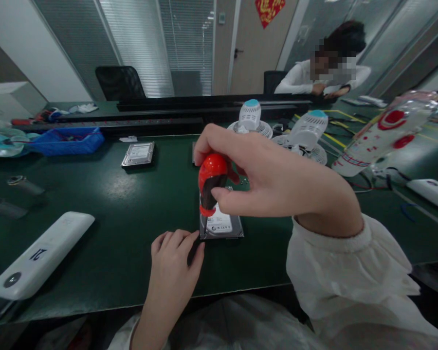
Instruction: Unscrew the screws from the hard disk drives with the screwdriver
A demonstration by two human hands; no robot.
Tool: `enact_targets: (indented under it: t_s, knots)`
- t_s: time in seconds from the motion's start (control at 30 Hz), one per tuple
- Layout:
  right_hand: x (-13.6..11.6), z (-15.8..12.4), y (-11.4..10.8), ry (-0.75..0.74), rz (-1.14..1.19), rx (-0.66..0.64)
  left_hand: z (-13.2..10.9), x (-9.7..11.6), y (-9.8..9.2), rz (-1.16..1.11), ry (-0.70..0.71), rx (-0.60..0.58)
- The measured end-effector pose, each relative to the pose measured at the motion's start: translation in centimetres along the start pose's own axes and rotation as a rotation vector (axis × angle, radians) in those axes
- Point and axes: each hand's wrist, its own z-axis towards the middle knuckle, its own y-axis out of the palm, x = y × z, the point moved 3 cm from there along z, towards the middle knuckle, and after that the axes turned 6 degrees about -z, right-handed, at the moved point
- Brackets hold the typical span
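A red-and-black screwdriver [212,184] stands almost upright in my right hand [255,175], its handle wrapped by the fingers and thumb. Its thin shaft comes down at the near left corner of a hard drive [224,224], which lies label up on the green table; the tip is too small to make out. My left hand [175,262] rests on the table at that same corner, index finger and thumb closed on the drive's edge and the other fingers curled. My right hand covers much of the far half of the drive.
Another hard drive [137,154] lies at the back left, near a blue basket [69,141]. Metal cylinders [25,184] and a white oblong device [42,255] are left. White fans [250,116] and a clear bottle [383,131] stand right. A person [328,68] sits opposite.
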Motion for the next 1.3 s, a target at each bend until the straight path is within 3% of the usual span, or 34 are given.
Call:
enact_targets:
  t_s: [0.2,0.53,0.8,1.07,1.3]
  knots:
    - [-0.29,0.49,0.52,-0.069,0.059,0.051,0.03,0.18,-0.07,0.003,0.010,0.011]
    - [-0.72,0.18,0.17,-0.057,0.033,0.001,0.12,0.27,-0.20,-0.013,0.026,0.009]
    - [-0.33,0.13,0.58,0.024,-0.078,0.038,0.17,0.21,-0.08,-0.011,0.020,0.013]
    - [-1.04,0.22,0.51,-0.106,0.062,-0.051,0.06,0.25,-0.14,-0.008,0.018,0.007]
    - [-0.61,0.37,0.83,-0.006,-0.008,0.045,0.07,0.19,-0.07,-0.001,0.005,0.000]
